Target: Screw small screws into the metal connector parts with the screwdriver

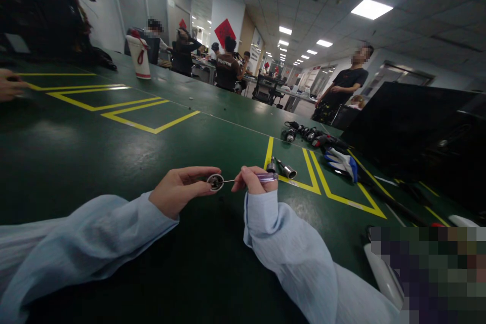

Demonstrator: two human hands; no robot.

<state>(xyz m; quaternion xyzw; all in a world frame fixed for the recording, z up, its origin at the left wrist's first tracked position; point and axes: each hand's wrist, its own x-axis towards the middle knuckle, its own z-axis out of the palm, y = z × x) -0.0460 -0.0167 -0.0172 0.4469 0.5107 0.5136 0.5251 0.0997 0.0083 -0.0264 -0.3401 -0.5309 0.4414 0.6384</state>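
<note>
My left hand [181, 188] pinches a small round metal part [215, 181] between thumb and fingers, just above the green table [125, 162]. My right hand [251, 180] is closed round a small screwdriver with a purple handle [266, 177]. Its thin shaft points left, and the tip sits in the middle of the round part. Both arms wear light blue sleeves and rest near the table's front edge.
Two short metal cylinders [281, 167] lie just behind my right hand, inside yellow floor-tape lines. Farther right lie black tool parts [309, 134], blue-white gloves [341, 161] and a large black case [410, 126]. A white cup [138, 56] stands far left. Another person's hand [9, 85] rests at the left edge; people sit and stand beyond.
</note>
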